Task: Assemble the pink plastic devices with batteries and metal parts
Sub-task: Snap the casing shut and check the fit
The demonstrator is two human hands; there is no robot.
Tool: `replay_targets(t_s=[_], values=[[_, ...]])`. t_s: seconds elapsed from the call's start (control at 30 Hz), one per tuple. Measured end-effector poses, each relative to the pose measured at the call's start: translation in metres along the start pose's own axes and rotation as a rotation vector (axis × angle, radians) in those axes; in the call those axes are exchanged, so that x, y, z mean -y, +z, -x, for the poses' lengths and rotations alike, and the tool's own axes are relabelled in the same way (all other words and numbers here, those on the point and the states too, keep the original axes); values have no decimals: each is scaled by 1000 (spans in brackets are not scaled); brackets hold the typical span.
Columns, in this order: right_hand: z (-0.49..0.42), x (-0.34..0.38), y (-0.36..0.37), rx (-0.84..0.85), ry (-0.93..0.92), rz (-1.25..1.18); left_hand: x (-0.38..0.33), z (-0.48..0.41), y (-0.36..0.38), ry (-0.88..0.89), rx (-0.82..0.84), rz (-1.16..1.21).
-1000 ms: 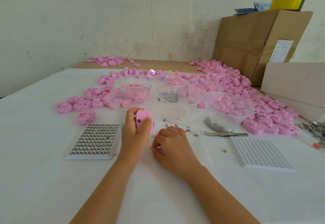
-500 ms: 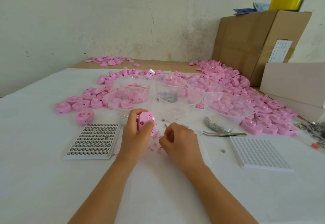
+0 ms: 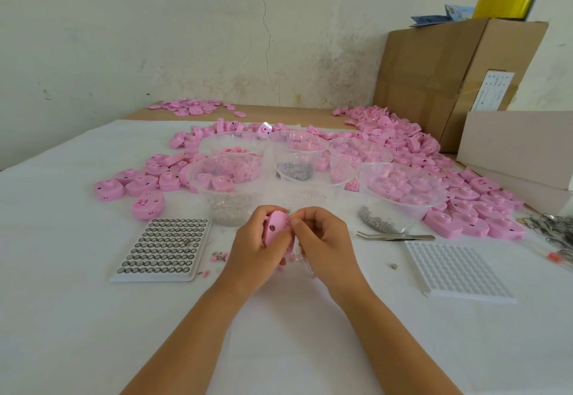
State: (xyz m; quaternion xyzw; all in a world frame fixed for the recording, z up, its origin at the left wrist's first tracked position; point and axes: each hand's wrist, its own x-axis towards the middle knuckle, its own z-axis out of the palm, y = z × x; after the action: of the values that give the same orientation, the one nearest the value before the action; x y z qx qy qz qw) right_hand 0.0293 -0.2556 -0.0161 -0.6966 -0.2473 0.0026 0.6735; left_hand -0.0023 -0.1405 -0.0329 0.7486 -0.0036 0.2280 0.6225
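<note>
Six clear plastic bowls [image 3: 403,208]. Two white gridded trays: a left tray [image 3: 148,277] filled with button batteries [image 3: 164,239], and a right tray [image 3: 455,267] with bare pockets. One pair of steel tweezers [image 3: 393,236]. One brown cardboard box [image 3: 434,84]. A left hand [image 3: 251,252] and a right hand [image 3: 325,246] share one pink plastic shell [image 3: 276,227]. The loose pink shells [image 3: 440,224] are beyond counting.

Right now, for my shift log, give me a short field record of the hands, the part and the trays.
left hand: grips the pink device
right hand: fingertips pinch at the pink device's upper edge
battery tray: left of the hands, nearly full
empty white tray: right of the hands
tweezers: flat on the table, untouched
</note>
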Motion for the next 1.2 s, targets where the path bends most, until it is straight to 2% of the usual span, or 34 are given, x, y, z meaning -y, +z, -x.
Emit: replay_targets(t_s=[0.33,0.5,0.7,0.87,1.03,1.2], values=[[-3,-5,-4,-104,34,46,3,-3,-1,27,-53,-69],[-2,-5,-3,-69,143,-12,6,-2,0,105,-46,-122],[-3,-6,-10,50,298,-248,7,0,-1,194,-3,-243],[-4,-4,-14,110,404,-374,9,0,-2,199,35,-293],[-4,-1,-15,113,400,-346,13,-1,-2,209,52,-328],[-5,-2,-14,-2,353,-265,13,-1,-2,208,48,-285]])
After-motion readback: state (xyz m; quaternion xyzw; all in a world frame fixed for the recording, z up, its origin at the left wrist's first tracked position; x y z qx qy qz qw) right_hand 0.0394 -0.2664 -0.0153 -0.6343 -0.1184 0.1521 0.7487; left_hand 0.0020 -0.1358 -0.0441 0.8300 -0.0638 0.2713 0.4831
